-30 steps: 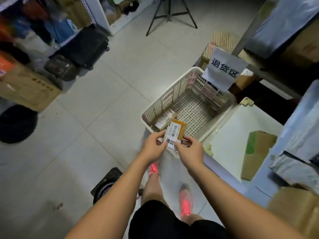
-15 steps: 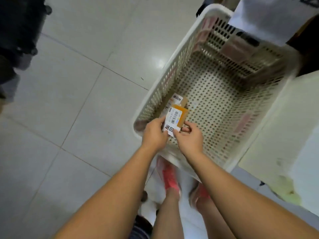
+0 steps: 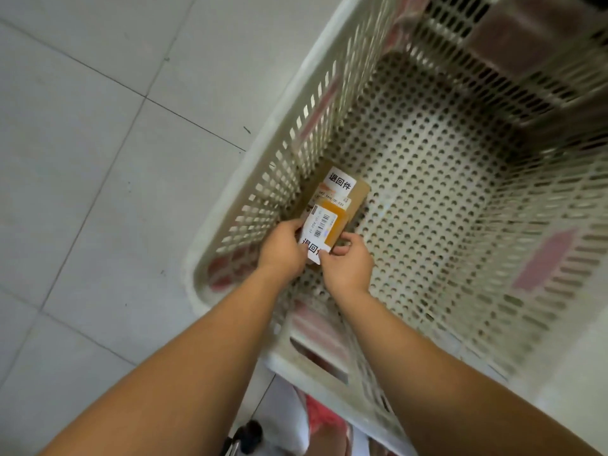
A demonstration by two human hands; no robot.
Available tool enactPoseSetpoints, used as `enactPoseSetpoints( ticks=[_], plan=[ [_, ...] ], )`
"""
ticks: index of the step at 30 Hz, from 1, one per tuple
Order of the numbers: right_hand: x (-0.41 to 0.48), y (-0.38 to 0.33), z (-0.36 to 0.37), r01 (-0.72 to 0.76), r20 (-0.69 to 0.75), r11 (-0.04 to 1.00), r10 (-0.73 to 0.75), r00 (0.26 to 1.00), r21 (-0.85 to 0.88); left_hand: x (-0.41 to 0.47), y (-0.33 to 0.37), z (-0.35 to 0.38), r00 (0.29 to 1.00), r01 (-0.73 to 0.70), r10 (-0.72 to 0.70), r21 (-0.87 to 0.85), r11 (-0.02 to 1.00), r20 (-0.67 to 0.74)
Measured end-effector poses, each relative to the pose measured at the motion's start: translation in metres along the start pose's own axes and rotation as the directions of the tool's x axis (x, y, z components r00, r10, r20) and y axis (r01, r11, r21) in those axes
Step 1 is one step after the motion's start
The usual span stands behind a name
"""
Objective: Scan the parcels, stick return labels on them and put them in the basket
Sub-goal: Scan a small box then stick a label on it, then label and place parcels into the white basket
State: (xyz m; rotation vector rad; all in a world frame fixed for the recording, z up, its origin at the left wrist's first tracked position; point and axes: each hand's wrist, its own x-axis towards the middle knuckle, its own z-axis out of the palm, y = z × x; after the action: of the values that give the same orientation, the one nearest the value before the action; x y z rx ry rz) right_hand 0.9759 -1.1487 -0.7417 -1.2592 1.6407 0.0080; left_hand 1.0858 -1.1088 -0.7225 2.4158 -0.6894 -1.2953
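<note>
The basket (image 3: 444, 192) is cream plastic, moulded smooth and perforated all over, with a dull sheen. Flat pink patches (image 3: 543, 261) on its walls look matt. By its left wall the brown parcel (image 3: 358, 195) is matt cardboard, while the orange parcel (image 3: 334, 225) has a smoother, faintly shiny skin. Their white labels (image 3: 339, 181) are smooth printed paper. The floor tiles (image 3: 98, 159) are pale, smooth and slightly glossy, with thin grout lines.

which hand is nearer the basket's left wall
Left. The left hand grips the orange parcel just beside that wall; the right hand holds the parcel's other edge, farther into the basket.
</note>
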Motion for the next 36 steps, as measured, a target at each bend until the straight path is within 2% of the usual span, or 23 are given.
enactPoseSetpoints(
  ticks=[3, 6, 8, 11, 15, 19, 23, 28, 31, 36],
  plan=[
    [-0.006, -0.006, -0.010, 0.016, 0.029, 0.997, -0.014, 0.999, -0.072, -0.009, 0.005, -0.005, 0.999, -0.032, 0.031, 0.077, 0.997, 0.007],
    [-0.028, -0.024, -0.043, 0.130, 0.059, 0.962, -0.119, 0.991, -0.239, -0.034, 0.024, -0.027, 0.996, -0.076, 0.084, 0.332, 0.940, -0.011],
    [-0.049, -0.046, -0.080, 0.234, 0.084, 0.881, -0.219, 0.972, -0.412, -0.061, 0.047, -0.048, 0.988, -0.127, 0.155, 0.504, 0.855, -0.015],
    [-0.092, -0.090, -0.151, 0.335, 0.139, 0.711, -0.321, 0.937, -0.618, -0.113, 0.097, -0.089, 0.961, -0.209, 0.277, 0.647, 0.733, -0.003],
    [-0.171, -0.159, -0.253, 0.328, 0.112, 0.566, -0.381, 0.918, -0.757, -0.198, 0.187, -0.152, 0.914, -0.268, 0.406, 0.762, 0.589, 0.007],
    [-0.268, -0.220, -0.354, 0.303, 0.062, 0.495, -0.444, 0.894, -0.815, -0.292, 0.283, -0.205, 0.843, -0.348, 0.538, 0.791, 0.504, 0.028],
    [-0.365, -0.260, -0.448, 0.242, -0.064, 0.509, -0.511, 0.857, -0.826, -0.392, 0.369, -0.235, 0.749, -0.403, 0.662, 0.808, 0.429, 0.023],
    [-0.475, -0.269, -0.551, 0.190, -0.221, 0.604, -0.538, 0.813, -0.774, -0.520, 0.450, -0.237, 0.643, -0.459, 0.762, 0.833, 0.310, 0.071],
    [-0.528, -0.254, -0.605, 0.188, -0.325, 0.685, -0.546, 0.772, -0.704, -0.588, 0.482, -0.223, 0.571, -0.465, 0.819, 0.846, 0.262, 0.060],
    [-0.606, -0.184, -0.693, 0.199, -0.413, 0.706, -0.593, 0.692, -0.680, -0.692, 0.511, -0.171, 0.492, -0.502, 0.871, 0.819, 0.277, 0.006]
  ],
)
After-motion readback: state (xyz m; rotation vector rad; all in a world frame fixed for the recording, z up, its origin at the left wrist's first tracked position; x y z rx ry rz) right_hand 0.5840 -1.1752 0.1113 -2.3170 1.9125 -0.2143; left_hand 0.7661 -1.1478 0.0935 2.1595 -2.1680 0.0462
